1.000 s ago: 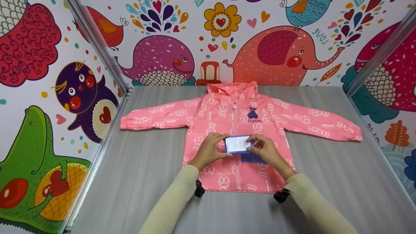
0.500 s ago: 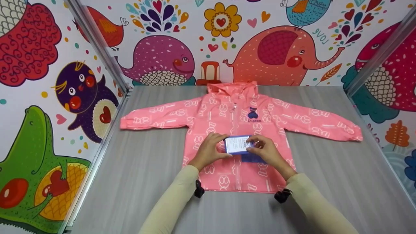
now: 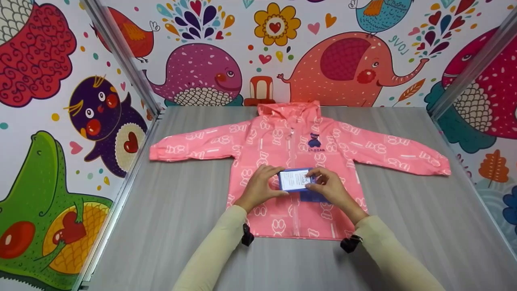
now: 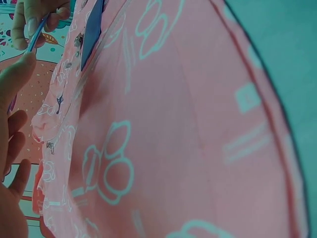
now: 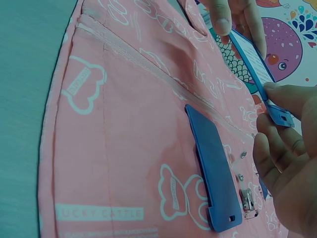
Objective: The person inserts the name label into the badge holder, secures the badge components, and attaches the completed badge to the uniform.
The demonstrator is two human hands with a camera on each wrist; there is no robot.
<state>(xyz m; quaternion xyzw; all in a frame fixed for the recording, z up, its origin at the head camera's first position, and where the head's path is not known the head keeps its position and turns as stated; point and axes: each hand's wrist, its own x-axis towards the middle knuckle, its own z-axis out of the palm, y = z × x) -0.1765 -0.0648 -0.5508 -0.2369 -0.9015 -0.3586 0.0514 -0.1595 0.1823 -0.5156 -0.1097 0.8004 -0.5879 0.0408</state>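
Note:
A blue badge holder with a white printed card in it is held up over the pink jacket. My left hand grips its left end between fingers and thumb. At the other end, the right hand pinches the holder, with fingertips over the card's printed side. Below, a flat blue plastic piece with a small slot lies on the jacket. Beside that piece in the right wrist view lies a metal clip with small metal fittings. The right hand hides part of the card.
The hooded jacket lies spread out on a grey table, its sleeves stretched to both sides. Walls printed with cartoon animals stand at the back and sides, with metal rails at the corners. Black straps hang at the wrists.
Both hands keep their hold at the same place. The holder and its card appear tilted very slightly compared with before; nothing else has visibly moved.

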